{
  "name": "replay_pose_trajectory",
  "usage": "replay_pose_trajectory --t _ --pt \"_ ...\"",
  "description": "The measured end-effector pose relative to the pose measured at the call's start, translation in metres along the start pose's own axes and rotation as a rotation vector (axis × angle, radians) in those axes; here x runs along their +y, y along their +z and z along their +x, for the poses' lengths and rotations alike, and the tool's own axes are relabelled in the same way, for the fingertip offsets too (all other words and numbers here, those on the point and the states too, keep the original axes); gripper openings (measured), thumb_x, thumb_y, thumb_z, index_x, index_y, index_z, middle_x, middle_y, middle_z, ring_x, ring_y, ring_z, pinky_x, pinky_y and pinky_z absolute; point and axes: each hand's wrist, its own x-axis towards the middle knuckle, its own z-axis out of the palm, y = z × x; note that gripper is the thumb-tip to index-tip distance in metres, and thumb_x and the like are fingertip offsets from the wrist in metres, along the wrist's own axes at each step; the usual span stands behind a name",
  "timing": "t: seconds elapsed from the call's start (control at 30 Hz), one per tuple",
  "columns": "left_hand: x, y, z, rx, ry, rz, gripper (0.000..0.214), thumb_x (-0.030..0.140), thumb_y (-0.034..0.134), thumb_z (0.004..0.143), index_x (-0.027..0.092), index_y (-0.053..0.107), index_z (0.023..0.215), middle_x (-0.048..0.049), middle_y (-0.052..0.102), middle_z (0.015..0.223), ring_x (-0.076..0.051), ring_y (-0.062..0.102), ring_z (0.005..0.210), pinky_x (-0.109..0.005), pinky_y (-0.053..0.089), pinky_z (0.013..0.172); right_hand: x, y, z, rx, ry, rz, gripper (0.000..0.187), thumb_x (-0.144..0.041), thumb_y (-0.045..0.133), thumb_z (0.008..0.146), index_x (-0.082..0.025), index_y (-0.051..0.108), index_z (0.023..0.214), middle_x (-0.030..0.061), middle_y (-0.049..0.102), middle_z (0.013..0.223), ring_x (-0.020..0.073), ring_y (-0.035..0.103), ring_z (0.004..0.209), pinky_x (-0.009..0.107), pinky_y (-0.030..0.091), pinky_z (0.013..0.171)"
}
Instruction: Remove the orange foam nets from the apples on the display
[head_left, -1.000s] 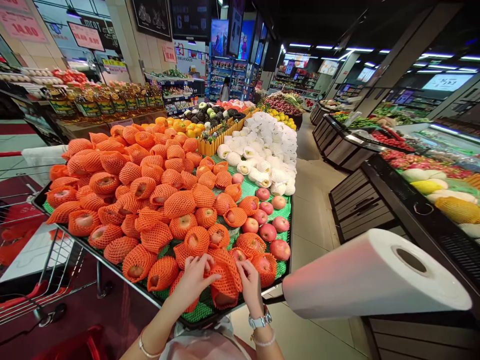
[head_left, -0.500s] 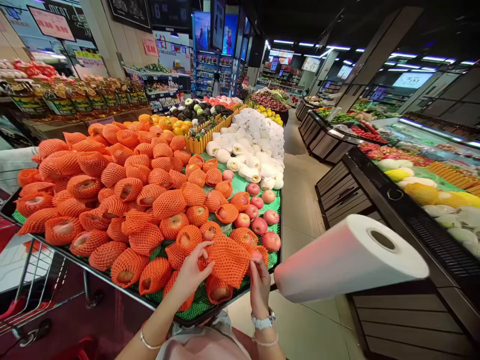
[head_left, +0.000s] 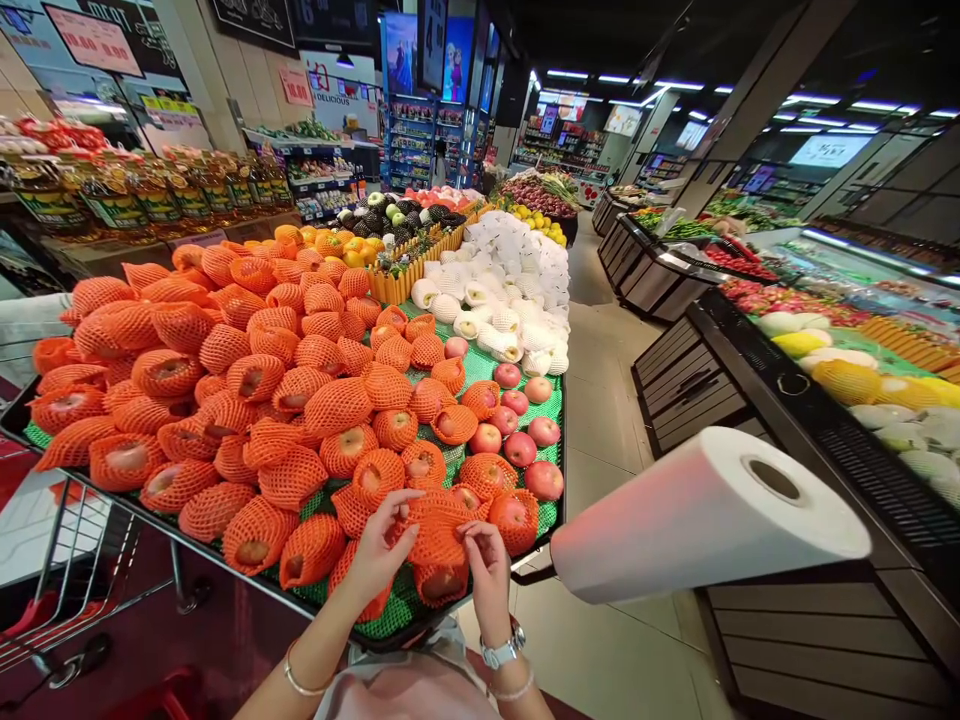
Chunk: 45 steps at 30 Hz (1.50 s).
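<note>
Near the front edge of the fruit stand, an orange foam fruit net [head_left: 435, 530] is held between my two hands. My left hand [head_left: 381, 548] has thumb and fingers curled at the net's left side. On its right side my right hand [head_left: 487, 565] pinches the edge between thumb and fingertips. Whether a fruit is inside the net cannot be made out. A netted apple [head_left: 514, 520] lies just right of my right fingers, and another netted fruit [head_left: 440, 582] sits below the held net.
A large pile of netted fruit [head_left: 225, 350] covers the stand's left. Bare apples [head_left: 519, 448] lie on green matting at the right, with white-netted fruit [head_left: 510, 320] behind. A plastic bag roll [head_left: 697, 520] juts out at right. A shopping cart [head_left: 75, 560] stands at lower left.
My right hand has moved left toward my left hand. The net, spread wide before, is now bunched narrower between them, uncovering the netted apple at the right.
</note>
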Motion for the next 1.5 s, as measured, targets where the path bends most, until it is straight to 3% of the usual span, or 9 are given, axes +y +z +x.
replay_pose_trajectory --t 0.13,0.27,0.37,0.5,0.67,0.8,1.0,1.27,1.5 --pt "-0.009 0.0 -0.001 0.076 -0.057 -0.107 0.042 0.038 0.055 0.085 0.023 0.053 0.124 -0.0049 0.061 0.103 -0.02 0.06 0.096 -0.033 0.046 0.091 0.007 0.001 -0.001 0.024 -0.046 0.013 0.013 -0.033 0.062 0.084 -0.022 0.061 0.078 0.0022 0.064 0.081 0.0173 0.063 0.077 0.031 0.052 0.077" --pt "-0.019 -0.001 0.0 0.016 -0.198 -0.283 0.065 0.042 0.052 0.085 0.027 0.033 0.146 -0.0096 0.058 0.132 -0.024 0.052 0.124 -0.036 0.041 0.101 0.008 -0.007 0.002 -0.078 -0.103 -0.123 0.014 -0.025 0.058 0.08 -0.021 0.065 0.068 0.0047 0.068 0.08 0.0196 0.064 0.078 0.031 0.052 0.075" --pt "-0.019 -0.004 0.001 0.02 -0.283 -0.438 0.072 0.044 0.056 0.079 0.03 0.033 0.145 -0.0085 0.048 0.147 -0.026 0.049 0.13 -0.035 0.041 0.101 0.008 -0.011 0.003 -0.105 -0.085 -0.189 0.018 -0.023 0.055 0.081 -0.021 0.071 0.073 0.006 0.071 0.085 0.0206 0.065 0.081 0.031 0.052 0.077" --pt "-0.013 -0.007 0.005 -0.021 -0.354 -0.463 0.059 0.049 0.062 0.074 0.028 0.044 0.127 -0.0087 0.067 0.12 -0.021 0.065 0.094 -0.028 0.047 0.07 0.019 -0.016 0.003 -0.079 0.006 -0.13 0.029 -0.027 0.061 0.077 -0.022 0.072 0.103 0.0093 0.072 0.105 0.0255 0.066 0.102 0.038 0.054 0.089" --pt "-0.013 -0.009 0.011 -0.154 -0.335 -0.354 0.037 0.045 0.07 0.071 0.023 0.051 0.094 0.0014 0.065 0.074 -0.011 0.05 0.056 -0.024 0.039 0.056 0.034 -0.022 -0.001 -0.032 0.01 -0.025 0.06 -0.032 0.076 0.066 -0.023 0.061 0.123 0.0117 0.068 0.12 0.0283 0.064 0.113 0.042 0.055 0.093" --pt "-0.017 -0.011 0.008 -0.331 -0.281 -0.17 0.031 0.041 0.07 0.069 0.017 0.064 0.087 -0.0015 0.065 0.07 -0.021 0.061 0.073 -0.034 0.049 0.069 0.02 -0.027 0.005 -0.236 0.003 -0.112 0.068 -0.032 0.081 0.065 -0.023 0.059 0.128 0.0123 0.063 0.132 0.0298 0.059 0.122 0.046 0.049 0.104" --pt "-0.018 -0.005 -0.003 -0.219 -0.192 0.099 0.041 0.034 0.059 0.078 0.023 0.065 0.117 -0.0083 0.07 0.118 -0.03 0.059 0.117 -0.042 0.045 0.099 -0.009 -0.036 0.019 -0.482 -0.088 -0.412 0.061 -0.016 0.072 0.071 -0.026 0.058 0.13 0.0092 0.045 0.15 0.0296 0.036 0.143 0.05 0.032 0.116" --pt "-0.003 0.009 -0.001 -0.533 -0.04 0.202 0.022 0.02 0.052 0.079 0.026 0.069 0.092 -0.0033 0.074 0.096 -0.022 0.065 0.088 -0.031 0.049 0.082 -0.034 -0.019 0.016 -0.643 -0.141 -0.484 0.077 -0.002 0.064 0.057 -0.02 0.05 0.13 0.0153 0.039 0.148 0.0321 0.03 0.144 0.047 0.03 0.117" --pt "-0.014 0.006 -0.008 -0.313 -0.134 -0.014 0.028 0.04 0.068 0.068 0.024 0.075 0.09 -0.0088 0.075 0.098 -0.031 0.062 0.105 -0.041 0.049 0.093 -0.026 -0.006 0.019 -0.606 -0.024 -0.178 0.073 -0.021 0.076 0.065 -0.025 0.05 0.133 0.0093 0.052 0.135 0.0266 0.051 0.127 0.041 0.04 0.109"
